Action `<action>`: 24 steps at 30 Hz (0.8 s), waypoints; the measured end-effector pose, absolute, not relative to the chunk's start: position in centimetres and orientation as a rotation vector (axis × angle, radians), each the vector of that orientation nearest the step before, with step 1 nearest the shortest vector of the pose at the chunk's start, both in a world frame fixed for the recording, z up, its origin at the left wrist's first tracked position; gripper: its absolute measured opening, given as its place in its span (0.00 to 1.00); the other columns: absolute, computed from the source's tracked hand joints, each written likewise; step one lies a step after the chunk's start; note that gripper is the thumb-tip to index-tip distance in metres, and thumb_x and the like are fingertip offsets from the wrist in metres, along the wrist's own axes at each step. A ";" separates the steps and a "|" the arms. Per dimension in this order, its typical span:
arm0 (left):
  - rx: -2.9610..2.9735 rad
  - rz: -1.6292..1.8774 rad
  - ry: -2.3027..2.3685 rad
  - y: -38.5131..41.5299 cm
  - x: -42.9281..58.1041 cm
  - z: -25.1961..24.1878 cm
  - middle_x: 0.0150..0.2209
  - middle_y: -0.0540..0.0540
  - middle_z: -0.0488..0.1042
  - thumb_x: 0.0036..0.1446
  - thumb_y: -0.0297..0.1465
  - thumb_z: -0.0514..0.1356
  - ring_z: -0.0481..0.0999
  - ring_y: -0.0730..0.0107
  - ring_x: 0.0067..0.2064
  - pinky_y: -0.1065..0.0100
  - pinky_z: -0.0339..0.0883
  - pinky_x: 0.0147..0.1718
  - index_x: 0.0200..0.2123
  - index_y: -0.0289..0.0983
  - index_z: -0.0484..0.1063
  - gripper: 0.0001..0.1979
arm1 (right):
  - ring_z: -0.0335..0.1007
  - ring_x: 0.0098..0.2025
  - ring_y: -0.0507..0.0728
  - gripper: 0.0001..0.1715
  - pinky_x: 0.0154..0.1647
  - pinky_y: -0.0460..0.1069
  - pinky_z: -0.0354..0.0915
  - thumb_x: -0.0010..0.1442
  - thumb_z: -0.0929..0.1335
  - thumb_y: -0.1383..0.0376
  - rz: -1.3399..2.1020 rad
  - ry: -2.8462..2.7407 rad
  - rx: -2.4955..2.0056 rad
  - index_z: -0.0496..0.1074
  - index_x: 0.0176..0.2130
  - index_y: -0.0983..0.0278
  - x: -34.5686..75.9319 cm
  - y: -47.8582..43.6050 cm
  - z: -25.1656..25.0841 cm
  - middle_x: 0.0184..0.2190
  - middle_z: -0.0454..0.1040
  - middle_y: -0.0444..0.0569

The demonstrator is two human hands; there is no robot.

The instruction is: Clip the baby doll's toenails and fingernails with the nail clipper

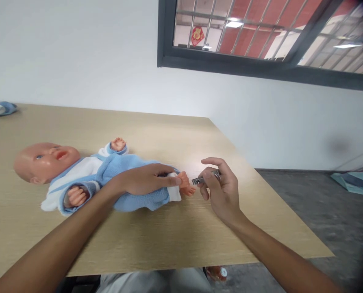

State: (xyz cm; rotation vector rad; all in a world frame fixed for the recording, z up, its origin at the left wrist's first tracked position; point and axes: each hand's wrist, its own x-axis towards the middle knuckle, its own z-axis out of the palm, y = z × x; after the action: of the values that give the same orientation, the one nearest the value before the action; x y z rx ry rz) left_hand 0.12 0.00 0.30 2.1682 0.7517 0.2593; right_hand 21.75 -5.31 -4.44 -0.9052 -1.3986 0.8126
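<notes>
Your right hand (220,191), fingers curled, pinches metal nail clippers (198,180), their tip just beside the feet of the baby doll (129,166). The doll lies lengthwise across the table (132,248), feet toward that hand, nearer than your left hand (144,181) — which is closed over its legs.

Bare, lean forearms, a left forearm (56,240) and a right forearm (279,256), both smooth and unmarked, with no cloth over them anywhere between the lower edge of the view and the wrists. Narrow wrists, then a slim left hand (144,181) and a slim right hand (220,193), with long, thin fingers (211,161) and bare knuckles. Along the bottom edge, pale grey trousers (153,283) of soft, loose cloth, with shallow folds.
</notes>
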 end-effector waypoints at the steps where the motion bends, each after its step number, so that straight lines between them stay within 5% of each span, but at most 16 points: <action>1: 2.159 0.255 0.749 0.0 0.1 0.3 0.45 0.46 0.77 0.68 0.50 0.48 0.74 0.61 0.46 0.66 0.64 0.45 0.47 0.39 0.74 0.25 | 0.58 0.17 0.45 0.19 0.17 0.41 0.55 0.67 0.69 0.54 0.820 -1.410 -0.908 0.65 0.48 0.65 21.8 -5.2 -4.5 0.24 0.67 0.36; 24: 2.192 0.231 0.774 0.2 0.0 0.0 0.42 0.46 0.76 0.66 0.52 0.50 0.73 0.61 0.43 0.67 0.63 0.42 0.48 0.38 0.73 0.25 | 0.57 0.17 0.43 0.16 0.16 0.40 0.57 0.69 0.68 0.56 1.150 -1.318 -0.892 0.67 0.48 0.66 21.9 -4.7 -4.3 0.28 0.68 0.38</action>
State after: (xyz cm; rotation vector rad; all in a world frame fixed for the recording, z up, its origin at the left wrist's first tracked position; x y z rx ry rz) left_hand 0.04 0.22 0.04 2.1919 0.7739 0.2306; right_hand 21.89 -4.68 -4.34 -0.8923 -1.3183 1.1505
